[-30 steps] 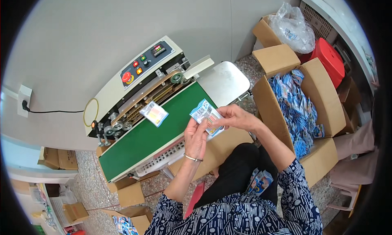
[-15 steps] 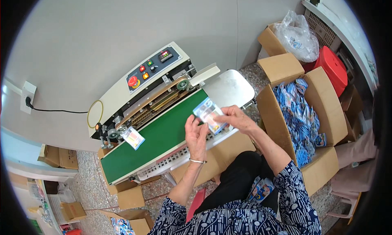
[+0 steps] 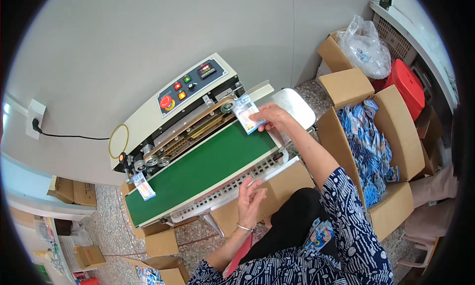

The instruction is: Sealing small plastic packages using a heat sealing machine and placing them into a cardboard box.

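A small blue-and-white plastic packet (image 3: 246, 113) is pinched in my right hand (image 3: 271, 118). Its top edge is at the feed end of a band sealing machine (image 3: 168, 107), close to the rollers. Below the packet runs the machine's green conveyor belt (image 3: 208, 159). Another packet (image 3: 143, 187) lies at the belt's far left end, beside the exit rollers. My left hand (image 3: 251, 201) hovers near the front of the machine, fingers apart and holding nothing. Several packets (image 3: 321, 234) rest on my lap.
An open carton (image 3: 334, 141) full of packets (image 3: 366, 146) stands to the right. Behind it are a red stool (image 3: 406, 87) and a clear plastic bag (image 3: 365, 47). Another carton (image 3: 170, 270) with packets sits on the floor at lower left. A black power cord (image 3: 74, 135) runs along the wall.
My right hand has carried its packet up and left to the sealer's rollers. My left hand has let go and drawn back toward me. The other packet has travelled left along the belt.
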Motion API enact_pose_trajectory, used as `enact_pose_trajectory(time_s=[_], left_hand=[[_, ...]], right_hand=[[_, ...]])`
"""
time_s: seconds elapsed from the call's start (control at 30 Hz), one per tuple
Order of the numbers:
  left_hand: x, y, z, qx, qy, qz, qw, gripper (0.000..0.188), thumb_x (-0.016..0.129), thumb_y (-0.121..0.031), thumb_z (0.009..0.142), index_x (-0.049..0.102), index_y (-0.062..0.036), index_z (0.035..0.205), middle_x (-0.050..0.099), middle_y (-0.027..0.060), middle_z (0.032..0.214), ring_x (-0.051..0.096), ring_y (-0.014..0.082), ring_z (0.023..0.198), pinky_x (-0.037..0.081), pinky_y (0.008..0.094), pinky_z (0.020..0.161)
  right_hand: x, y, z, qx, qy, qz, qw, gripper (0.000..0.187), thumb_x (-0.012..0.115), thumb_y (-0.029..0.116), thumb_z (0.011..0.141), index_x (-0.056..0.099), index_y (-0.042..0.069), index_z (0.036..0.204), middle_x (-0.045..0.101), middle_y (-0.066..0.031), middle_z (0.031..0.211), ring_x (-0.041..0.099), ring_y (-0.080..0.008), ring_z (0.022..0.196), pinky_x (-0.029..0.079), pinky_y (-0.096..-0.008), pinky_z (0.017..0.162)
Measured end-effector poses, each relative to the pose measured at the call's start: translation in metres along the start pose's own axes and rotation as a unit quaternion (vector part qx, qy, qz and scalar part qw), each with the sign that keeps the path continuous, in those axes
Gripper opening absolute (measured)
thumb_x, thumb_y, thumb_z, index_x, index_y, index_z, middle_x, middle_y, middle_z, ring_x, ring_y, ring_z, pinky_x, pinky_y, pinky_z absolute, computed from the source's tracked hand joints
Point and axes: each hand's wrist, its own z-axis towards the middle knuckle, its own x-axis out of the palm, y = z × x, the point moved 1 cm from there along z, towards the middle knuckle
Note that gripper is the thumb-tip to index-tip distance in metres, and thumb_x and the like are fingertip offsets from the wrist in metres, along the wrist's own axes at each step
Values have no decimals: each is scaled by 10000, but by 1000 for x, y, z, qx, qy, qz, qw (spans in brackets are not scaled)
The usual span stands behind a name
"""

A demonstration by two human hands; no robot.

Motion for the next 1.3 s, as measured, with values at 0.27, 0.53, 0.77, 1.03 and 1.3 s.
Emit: enact_pose_trajectory(time_s=[0.27, 0.53, 0.77, 1.03, 1.3], left_hand=[[17, 8, -14, -24, 43, 19, 999, 550, 584, -56, 843, 300, -66, 1315, 511, 140, 1193, 568, 177, 953, 469, 284, 781], [42, 10, -36, -97, 128, 99, 982, 308, 613, -48, 825, 529, -10, 1118, 571, 100, 1096, 531, 161, 1001, 417, 281, 889], [74, 27, -69, 201, 322, 467, 798, 222, 666, -87, 740, 603, -3, 935, 521, 118, 1164, 442, 302, 1083, 351, 373, 934], [98, 38, -110, 263, 315, 584, 700, 585, 699, -468, 653, 568, 43, 905, 395, 162, 1275, 319, 379, 1149, 224, 504, 928], [95, 56, -114, 306, 249, 561, 728, 169, 602, -124, 736, 604, 44, 747, 475, 150, 1234, 322, 373, 1191, 199, 507, 958]], right_hand=[[67, -16, 6, -145, -28, -258, 955, 243, 687, 234, 701, 641, -4, 717, 597, -105, 552, 540, -182, 391, 419, -297, 389], [-13, -14, -86, -306, -228, -395, 836, 377, 607, 352, 799, 604, 6, 949, 616, -166, 688, 610, -334, 672, 480, -416, 598], [-90, -92, -258, -127, -221, -181, 950, 284, 590, 278, 831, 576, -4, 804, 554, -73, 605, 519, -141, 500, 430, -277, 480], [-83, -153, -368, -39, -294, -84, 951, 312, 580, 263, 835, 595, -26, 952, 593, -59, 667, 536, -109, 521, 436, -247, 475], [-41, -189, -399, 86, -122, -178, 973, 344, 588, 334, 856, 602, -6, 813, 585, -44, 630, 553, -104, 504, 437, -246, 465]])
